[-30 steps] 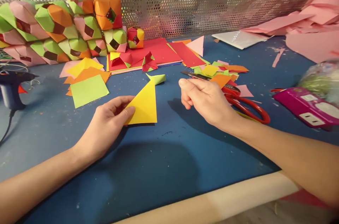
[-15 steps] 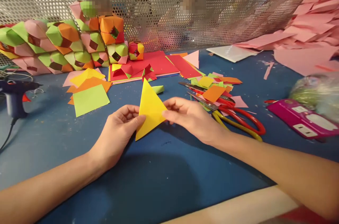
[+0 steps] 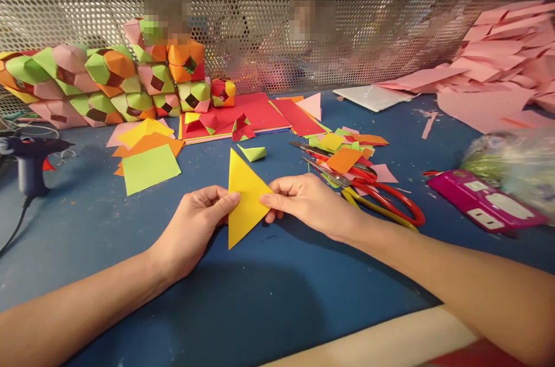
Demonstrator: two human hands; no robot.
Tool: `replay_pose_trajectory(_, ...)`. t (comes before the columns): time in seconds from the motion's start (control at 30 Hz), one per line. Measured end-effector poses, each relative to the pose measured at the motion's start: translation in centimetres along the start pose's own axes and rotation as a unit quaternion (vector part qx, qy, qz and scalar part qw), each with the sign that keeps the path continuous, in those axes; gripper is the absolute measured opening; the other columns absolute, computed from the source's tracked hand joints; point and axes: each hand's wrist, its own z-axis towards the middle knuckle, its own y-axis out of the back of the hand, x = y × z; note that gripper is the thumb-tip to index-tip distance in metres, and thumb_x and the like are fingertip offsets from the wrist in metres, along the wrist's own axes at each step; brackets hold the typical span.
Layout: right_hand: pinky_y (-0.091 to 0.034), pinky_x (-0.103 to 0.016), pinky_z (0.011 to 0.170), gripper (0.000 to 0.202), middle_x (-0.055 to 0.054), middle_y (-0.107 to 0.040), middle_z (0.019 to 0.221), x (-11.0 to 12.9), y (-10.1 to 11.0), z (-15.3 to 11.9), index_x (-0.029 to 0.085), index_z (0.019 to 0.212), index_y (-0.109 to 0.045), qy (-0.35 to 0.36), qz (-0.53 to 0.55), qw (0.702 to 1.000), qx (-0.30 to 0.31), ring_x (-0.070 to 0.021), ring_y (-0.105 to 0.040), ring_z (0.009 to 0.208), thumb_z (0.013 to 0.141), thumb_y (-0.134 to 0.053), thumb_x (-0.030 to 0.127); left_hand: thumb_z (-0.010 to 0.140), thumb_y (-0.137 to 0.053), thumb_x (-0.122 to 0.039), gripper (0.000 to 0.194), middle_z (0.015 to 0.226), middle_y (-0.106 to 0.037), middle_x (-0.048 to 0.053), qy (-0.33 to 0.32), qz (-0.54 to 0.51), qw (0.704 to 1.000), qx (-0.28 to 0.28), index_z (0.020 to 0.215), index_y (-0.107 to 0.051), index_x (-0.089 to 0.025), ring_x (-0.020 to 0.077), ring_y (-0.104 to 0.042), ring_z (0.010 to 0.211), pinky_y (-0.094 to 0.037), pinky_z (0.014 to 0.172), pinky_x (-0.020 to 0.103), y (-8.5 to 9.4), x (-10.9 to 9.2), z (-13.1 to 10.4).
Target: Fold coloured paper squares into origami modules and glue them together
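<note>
A yellow paper triangle (image 3: 246,196) is held up between both hands over the blue table, its long edge upright on the left. My left hand (image 3: 197,225) pinches that long edge between thumb and fingers. On the other side, my right hand (image 3: 310,205) grips the right corner, thumb in front and fingers behind. Just beyond the triangle lies a small folded green piece (image 3: 254,153). Two small folded pieces, one pink and yellow (image 3: 202,123), one red and green (image 3: 243,128), rest by the red sheets (image 3: 260,110).
Scissors with red and yellow handles (image 3: 390,205) lie among paper scraps (image 3: 344,159) at right, near a magenta device (image 3: 485,199). A glue gun (image 3: 32,165), coloured squares (image 3: 151,169) and stacked paper shapes (image 3: 113,72) are at left. Pink paper (image 3: 507,55) fills the back right.
The yellow triangle has turned slightly, so its long edge now stands upright. Both hands keep their pinch on it. The whole view has shifted a little.
</note>
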Motion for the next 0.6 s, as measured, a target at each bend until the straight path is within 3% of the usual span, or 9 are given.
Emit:
replay_pose_trajectory(0.27,-0.045,-0.023,0.06,0.028,-0.002,-0.066,0.059,-0.1,0.2,0.1,0.014,0.072,-0.063,-0.039,0.017,0.998,0.039,-0.0113,-0.062,0.058,0.077,-0.063,0.042,0.079,-0.062,-0.035,0.021,0.081,-0.065,0.005,-0.055,0.014,0.998,-0.024,0.081,-0.065,-0.014,0.0157,-0.06,0.076,-0.047,0.076,0.031,0.1,-0.8,0.4)
replay_pose_trajectory(0.47,-0.047,-0.023,0.06,0.031,-0.002,-0.066,0.059,0.1,0.0,0.0,0.014,0.072,-0.065,-0.055,0.001,0.996,0.065,-0.0114,-0.062,0.057,0.075,-0.064,0.045,0.079,-0.063,-0.029,0.014,0.072,-0.059,-0.001,-0.097,-0.001,0.994,-0.042,0.076,-0.061,-0.015,0.0096,-0.055,0.066,-0.045,0.066,0.023,0.2,-1.2,1.0)
replay_pose_trajectory(0.6,-0.044,-0.022,0.056,0.028,-0.002,-0.066,0.059,0.0,-0.1,0.1,0.014,0.072,-0.064,-0.051,0.007,0.997,0.051,-0.0106,-0.061,0.056,0.075,-0.064,0.042,0.08,-0.061,-0.031,0.017,0.073,-0.057,-0.001,-0.092,-0.018,0.995,-0.037,0.077,-0.059,-0.015,0.0087,-0.054,0.065,-0.045,0.064,0.022,0.3,-1.3,1.3)
